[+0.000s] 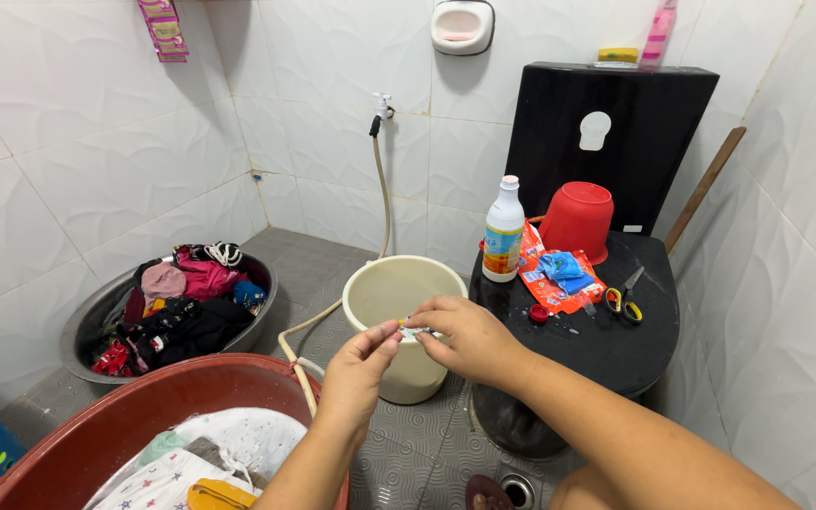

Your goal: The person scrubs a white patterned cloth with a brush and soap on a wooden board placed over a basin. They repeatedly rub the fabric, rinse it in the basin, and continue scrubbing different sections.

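— Where is the small sachet (pixel 415 331) sitting?

— Between the two hands, right over the rim of the cream bucket (pixel 406 295). It is pinched at both ends: the left hand (pixel 359 364) has it from the left and below, the right hand (pixel 465 338) from the right and above. Only a sliver of it shows between the fingertips, pale with a bit of colour.

— How far open are the fingers?

— Hardly at all. The left thumb and forefinger are pressed together on the sachet's edge, with the other fingers curled in behind. The right hand's fingers (pixel 432 312) are bent down over the other end, thumb underneath, closed tight on it. Neither hand touches anything else.

— And around them?

— Below the left forearm is a large red basin (pixel 96 434) with wet pale cloth in it. Further left, a metal basin (pixel 262 283) heaped with dark and pink clothes. A hose (pixel 384 203) runs from the wall tap down beside the bucket. To the right, on the closed black toilet lid (pixel 616 349), stand a white bottle (pixel 503 229), an upturned red cup (pixel 578 219), torn red and blue packets (pixel 559 276), a small red cap (pixel 539 313) and yellow-handled scissors (pixel 623 298), all well apart from the hands.
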